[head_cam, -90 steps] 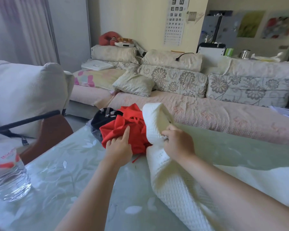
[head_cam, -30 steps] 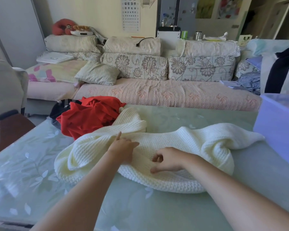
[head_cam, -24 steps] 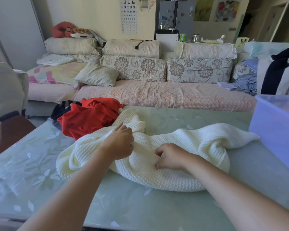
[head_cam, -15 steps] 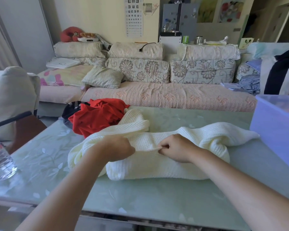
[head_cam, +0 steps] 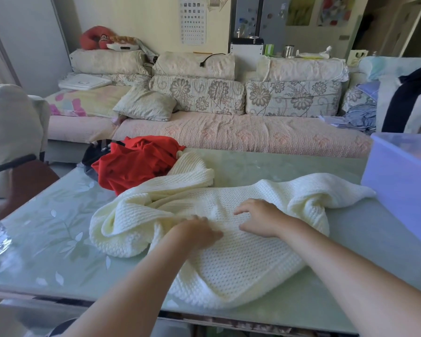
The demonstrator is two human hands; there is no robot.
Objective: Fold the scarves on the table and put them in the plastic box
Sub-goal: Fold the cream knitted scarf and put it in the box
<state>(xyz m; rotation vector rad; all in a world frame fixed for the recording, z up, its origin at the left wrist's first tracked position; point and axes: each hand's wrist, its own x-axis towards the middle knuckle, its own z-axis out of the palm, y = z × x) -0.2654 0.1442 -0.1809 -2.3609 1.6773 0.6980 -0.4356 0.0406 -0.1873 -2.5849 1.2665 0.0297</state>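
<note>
both hands down on the cream scarf point(head_cam: 229, 259), sprawled in loose bunches across the table point(head_cam: 58, 227); right hand point(head_cam: 260, 220) rests on it, fingers arched and spread, gripping nothing; left hand point(head_cam: 197, 229) lies on the knit too, but whether it pinches cloth i cannot tell; this one looks thick, soft, floppy and light, likely to slump, so take it by the ends or long edges; red scarf point(head_cam: 136, 164) heaped behind over a dark cloth point(head_cam: 97, 152), unfolded; box point(head_cam: 404, 181) at the right, just beside the cream tip; no scarf shows inside, though its walls are cloudy
</note>
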